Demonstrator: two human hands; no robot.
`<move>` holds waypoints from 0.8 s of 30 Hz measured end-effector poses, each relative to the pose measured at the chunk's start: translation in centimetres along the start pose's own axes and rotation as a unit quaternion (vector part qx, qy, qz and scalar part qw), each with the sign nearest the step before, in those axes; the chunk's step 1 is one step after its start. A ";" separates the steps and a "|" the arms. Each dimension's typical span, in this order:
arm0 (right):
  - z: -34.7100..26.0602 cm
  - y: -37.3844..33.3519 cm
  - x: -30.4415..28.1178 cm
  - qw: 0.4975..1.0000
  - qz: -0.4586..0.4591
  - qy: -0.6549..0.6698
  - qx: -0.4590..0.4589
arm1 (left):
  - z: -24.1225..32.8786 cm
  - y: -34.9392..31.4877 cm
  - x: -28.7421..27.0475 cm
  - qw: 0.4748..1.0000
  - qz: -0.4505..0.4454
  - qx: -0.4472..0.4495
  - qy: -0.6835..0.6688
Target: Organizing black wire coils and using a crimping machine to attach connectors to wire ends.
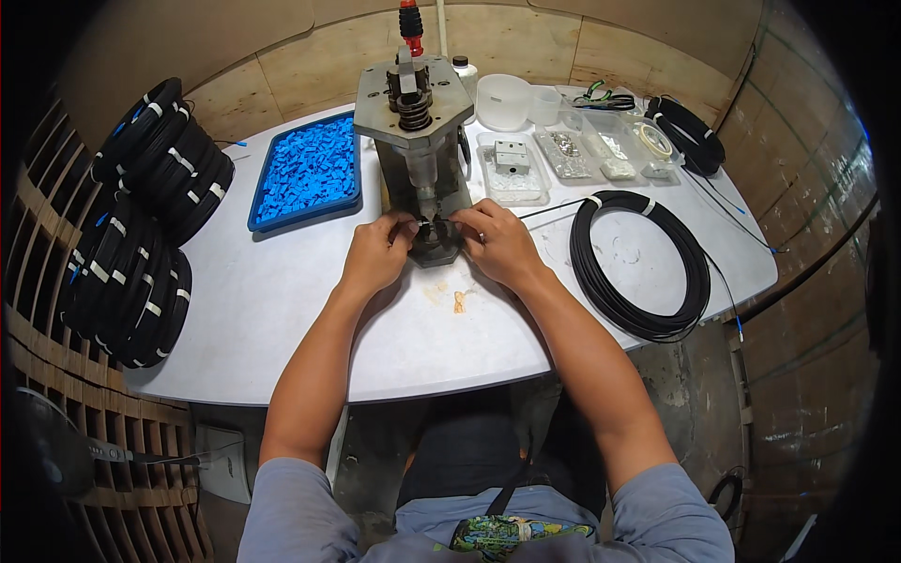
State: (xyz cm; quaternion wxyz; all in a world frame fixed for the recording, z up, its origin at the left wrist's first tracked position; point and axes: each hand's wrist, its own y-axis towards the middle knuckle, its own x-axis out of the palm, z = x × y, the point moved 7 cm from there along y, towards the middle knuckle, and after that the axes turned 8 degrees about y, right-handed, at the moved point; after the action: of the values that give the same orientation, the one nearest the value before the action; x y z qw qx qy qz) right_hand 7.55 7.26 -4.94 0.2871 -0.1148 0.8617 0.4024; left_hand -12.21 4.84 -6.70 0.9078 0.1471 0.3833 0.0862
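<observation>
Head view: both hands are working at the front of the metal press (416, 150). The left hand (380, 251) is pinching narrowly there; what its fingertips are holding is too small to tell. The right hand (502, 246) is closing thumb and fingers on the black cable (554, 208), which is running rightward to a coil (584, 258) lying on the white table (282, 324). The cable is looking light and springy, probably stiff enough for steering near its end; the smooth jacket may be slipping a little under bare fingers. Best hold: just behind the end, pinching the jacket. The end is likely the delicate bit. The coil is probably weighing more and tugging; white ties (649, 206) are bundling it, so grabbing beside one is making sense.
</observation>
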 end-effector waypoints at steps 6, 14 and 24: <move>0.0 -0.1 -0.1 1.000 0.012 0.002 0.001 | 0.1 0.0 0.0 1.000 -0.007 -0.001 -0.002; 0.3 -0.1 0.0 1.000 -0.003 -0.001 0.007 | 0.0 0.0 0.0 1.000 -0.006 -0.002 -0.001; 0.4 -0.1 0.0 1.000 -0.003 0.003 0.009 | 0.2 0.0 -0.1 1.000 -0.004 0.007 -0.004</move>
State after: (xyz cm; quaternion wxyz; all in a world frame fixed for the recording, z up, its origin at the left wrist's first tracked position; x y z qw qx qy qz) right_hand 7.79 7.50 -5.18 0.2871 -0.1164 0.8656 0.3934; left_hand -12.10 4.82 -6.51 0.9085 0.1522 0.3809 0.0794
